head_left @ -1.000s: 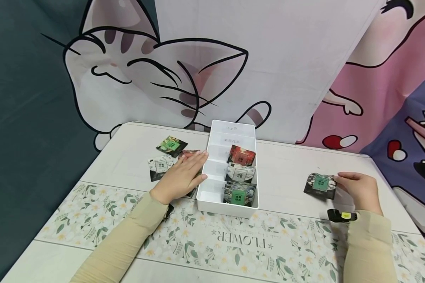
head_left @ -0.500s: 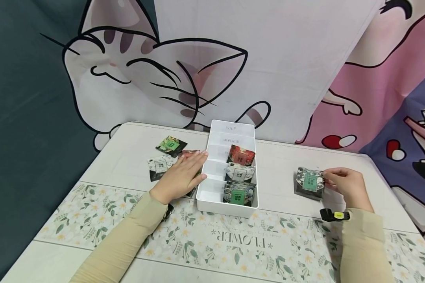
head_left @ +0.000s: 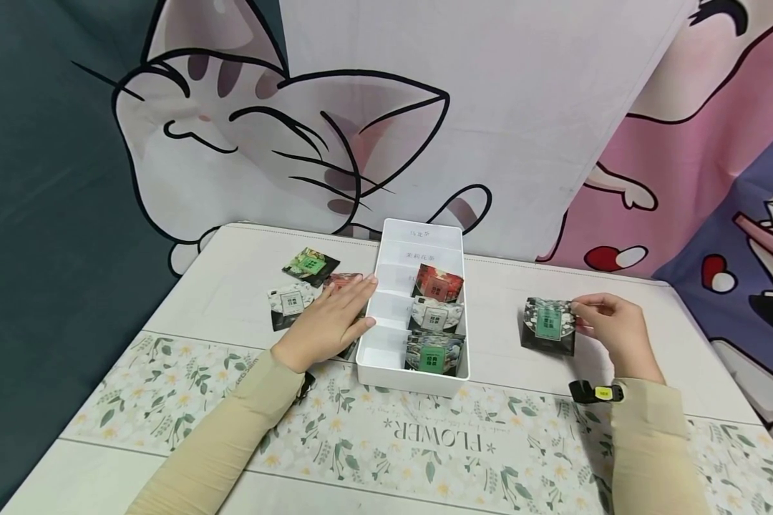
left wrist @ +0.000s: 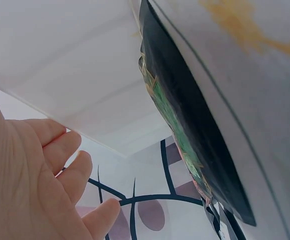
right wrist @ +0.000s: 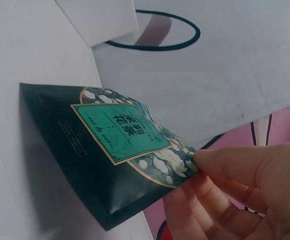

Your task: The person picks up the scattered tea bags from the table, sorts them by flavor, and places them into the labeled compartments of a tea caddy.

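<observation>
Right hand (head_left: 612,332): fingers pinch one packet (head_left: 547,329) at its edge, right of the one white box (head_left: 412,381).
Left hand (head_left: 327,318): fingers nearly straight, thumb apart, beside box.
In box: three leaning packets (head_left: 436,317).
Left on table (head_left: 502,307): at least three loose packets (head_left: 291,300).

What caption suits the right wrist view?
Right-hand grip pinching a glossy, dark, squarish packet with a green rectangular label by one corner.

In the head view, the left hand (head_left: 326,320) hides part of the loose red packet (head_left: 343,280) and most of another packet (head_left: 349,350) (a dark bit shows); handwriting (head_left: 420,255) on the white box (head_left: 412,383) is too small to read surely. The right hand (right wrist: 265,175), cropped in its wrist view, covers a corner of its green-labelled packet (right wrist: 110,135).
</observation>
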`<action>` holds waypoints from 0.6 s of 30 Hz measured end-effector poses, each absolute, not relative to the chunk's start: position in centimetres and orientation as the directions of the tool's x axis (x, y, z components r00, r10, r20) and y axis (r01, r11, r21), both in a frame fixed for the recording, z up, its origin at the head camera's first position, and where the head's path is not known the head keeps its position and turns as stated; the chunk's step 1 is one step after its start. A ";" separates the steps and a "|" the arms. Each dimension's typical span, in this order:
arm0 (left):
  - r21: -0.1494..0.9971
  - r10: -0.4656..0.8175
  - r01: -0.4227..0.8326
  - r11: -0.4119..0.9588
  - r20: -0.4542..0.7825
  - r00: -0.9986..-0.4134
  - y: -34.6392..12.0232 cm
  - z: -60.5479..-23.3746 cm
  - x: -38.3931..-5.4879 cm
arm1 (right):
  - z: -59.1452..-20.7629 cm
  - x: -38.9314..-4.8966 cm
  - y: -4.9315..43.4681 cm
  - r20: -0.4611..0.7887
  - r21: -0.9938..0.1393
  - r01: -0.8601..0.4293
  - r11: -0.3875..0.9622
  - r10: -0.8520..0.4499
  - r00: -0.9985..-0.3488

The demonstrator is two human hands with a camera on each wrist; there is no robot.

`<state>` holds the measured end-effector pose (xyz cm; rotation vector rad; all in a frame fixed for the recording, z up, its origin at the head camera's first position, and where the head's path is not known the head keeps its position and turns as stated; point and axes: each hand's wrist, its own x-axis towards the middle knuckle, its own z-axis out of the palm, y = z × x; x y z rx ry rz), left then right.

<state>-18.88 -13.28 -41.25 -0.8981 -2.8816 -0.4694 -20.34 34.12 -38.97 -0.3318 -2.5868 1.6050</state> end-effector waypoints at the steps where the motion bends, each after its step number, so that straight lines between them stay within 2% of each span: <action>1: 0.263 0.540 0.566 0.781 0.170 -0.824 -13.3 -41.2 -18.9 | -38.9 -20.4 34.0 -0.041 -0.894 0.138 0.427 0.228 -0.973; 9: 0.257 0.541 0.566 0.783 0.168 -0.824 -13.3 -41.2 -18.9 | -38.7 -20.5 33.2 -0.015 -0.951 0.095 0.296 0.263 -0.965; 18: 0.252 0.542 0.571 0.781 0.178 -0.821 -13.2 -41.4 -18.9 | -38.5 -21.0 31.9 0.009 -0.975 0.066 0.211 0.336 -0.942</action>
